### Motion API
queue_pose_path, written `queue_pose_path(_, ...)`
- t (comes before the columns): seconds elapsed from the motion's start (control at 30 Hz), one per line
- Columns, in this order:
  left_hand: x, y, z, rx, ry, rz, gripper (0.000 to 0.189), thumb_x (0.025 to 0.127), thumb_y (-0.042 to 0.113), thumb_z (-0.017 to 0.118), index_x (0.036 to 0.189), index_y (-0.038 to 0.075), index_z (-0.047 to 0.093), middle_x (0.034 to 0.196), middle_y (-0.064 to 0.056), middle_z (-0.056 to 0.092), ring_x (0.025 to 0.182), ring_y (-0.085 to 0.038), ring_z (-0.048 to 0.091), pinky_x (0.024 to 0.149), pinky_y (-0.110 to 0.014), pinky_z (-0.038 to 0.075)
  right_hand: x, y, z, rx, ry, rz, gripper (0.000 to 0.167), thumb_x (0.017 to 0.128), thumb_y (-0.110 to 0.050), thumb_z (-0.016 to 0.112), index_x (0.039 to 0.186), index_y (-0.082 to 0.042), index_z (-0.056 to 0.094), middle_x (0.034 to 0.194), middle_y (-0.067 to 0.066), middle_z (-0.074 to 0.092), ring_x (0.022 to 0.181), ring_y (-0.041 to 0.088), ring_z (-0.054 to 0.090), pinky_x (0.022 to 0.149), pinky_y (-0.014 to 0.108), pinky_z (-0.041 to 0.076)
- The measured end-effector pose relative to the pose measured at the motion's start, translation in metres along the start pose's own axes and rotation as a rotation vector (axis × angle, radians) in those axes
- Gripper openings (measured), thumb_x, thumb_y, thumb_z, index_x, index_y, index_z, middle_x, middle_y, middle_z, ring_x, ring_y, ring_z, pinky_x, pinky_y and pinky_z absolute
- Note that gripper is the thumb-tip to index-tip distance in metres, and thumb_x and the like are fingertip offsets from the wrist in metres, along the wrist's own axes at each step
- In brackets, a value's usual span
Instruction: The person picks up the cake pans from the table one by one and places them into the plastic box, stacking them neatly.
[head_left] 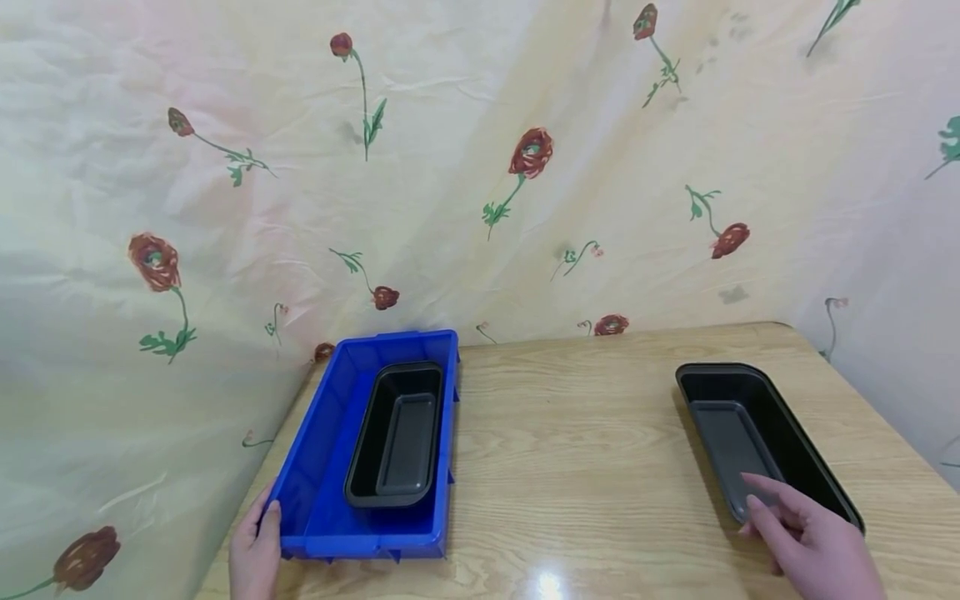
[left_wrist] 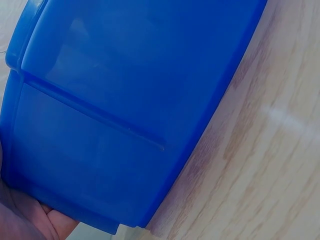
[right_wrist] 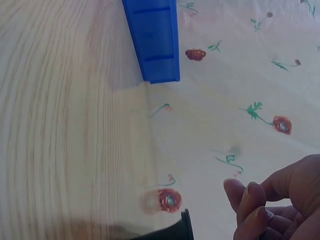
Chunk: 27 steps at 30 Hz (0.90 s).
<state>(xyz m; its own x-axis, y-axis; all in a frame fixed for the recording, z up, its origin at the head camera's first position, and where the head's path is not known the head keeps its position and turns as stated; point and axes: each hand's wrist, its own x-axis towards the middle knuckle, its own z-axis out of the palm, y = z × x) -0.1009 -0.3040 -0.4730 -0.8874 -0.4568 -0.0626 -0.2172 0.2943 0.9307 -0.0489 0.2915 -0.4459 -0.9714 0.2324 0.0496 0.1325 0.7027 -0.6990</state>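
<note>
A blue plastic tray (head_left: pixel 318 467) sits at the left of the table, with one dark loaf pan (head_left: pixel 405 442) lying inside it. My left hand (head_left: pixel 255 542) grips the tray's near left corner, thumb at the rim and fingers along the outer wall. In the left wrist view, the tray's outer side (left_wrist: pixel 115 110) fills most of the picture. A second dark loaf pan (head_left: pixel 735 425) stands on the right of the table. Over its near end is my right hand (head_left: pixel 810 537), fingers loosely bent with nothing between them. The right wrist view shows those fingers (right_wrist: pixel 252 197) apart from the pan's rim.
The wooden table (head_left: pixel 570 442) stretches between the tray and the right-hand pan. Behind and at both sides hangs a pale flowered cloth (head_left: pixel 450 192), meeting the table's back edge. The tray's far end lies close to that cloth.
</note>
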Motion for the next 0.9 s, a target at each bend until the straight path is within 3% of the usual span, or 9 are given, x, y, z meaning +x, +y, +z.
queue_pose_path(0.23,-0.001,0.002,0.0,0.008,0.024,0.043,0.051,0.113,0.022,0.035,0.157,-0.004,0.038,0.158,-0.031,0.036,0.143,-0.051,0.034,0.114,-0.067,0.03,0.003,0.014,-0.011,-0.045,0.022,0.017,0.041,0.11,-0.016,0.05,0.138,0.014,0.052,0.079,0.002,0.073,0.05,0.018,0.056,0.046,0.028,0.044)
queue_pose_path(0.47,0.0,0.003,-0.001,0.001,0.013,0.0,0.053,0.113,0.026,0.035,0.158,-0.003,0.035,0.161,-0.031,0.031,0.145,-0.053,0.031,0.115,-0.068,0.029,0.003,0.026,-0.02,-0.087,0.089,0.02,0.038,0.109,-0.014,0.051,0.135,0.014,0.051,0.078,0.003,0.072,0.049,0.016,0.053,0.044,0.028,0.04)
queue_pose_path(0.6,0.0,0.003,-0.002,-0.001,0.013,-0.004,0.053,0.113,0.025,0.035,0.158,-0.003,0.035,0.16,-0.031,0.031,0.144,-0.054,0.031,0.115,-0.068,0.029,0.005,0.034,-0.025,-0.109,0.11,0.098,0.04,0.11,-0.014,0.047,0.138,0.015,0.046,0.075,0.004,0.07,0.049,0.019,0.051,0.043,0.029,0.038)
queue_pose_path(0.73,-0.001,0.004,-0.002,-0.011,0.011,-0.014,0.053,0.113,0.025,0.035,0.159,-0.002,0.034,0.161,-0.031,0.03,0.144,-0.054,0.03,0.115,-0.068,0.029,0.008,0.046,-0.028,-0.087,0.154,0.181,0.043,0.111,-0.013,0.043,0.141,0.018,0.043,0.07,0.006,0.067,0.048,0.02,0.049,0.043,0.029,0.039)
queue_pose_path(0.9,0.0,0.005,-0.001,-0.016,0.003,-0.033,0.054,0.113,0.027,0.034,0.16,-0.001,0.032,0.162,-0.031,0.029,0.145,-0.054,0.029,0.115,-0.068,0.028,0.007,0.059,-0.03,-0.019,0.228,0.164,0.04,0.11,-0.008,0.042,0.138,0.02,0.044,0.062,0.005,0.061,0.043,0.018,0.046,0.04,0.028,0.04)
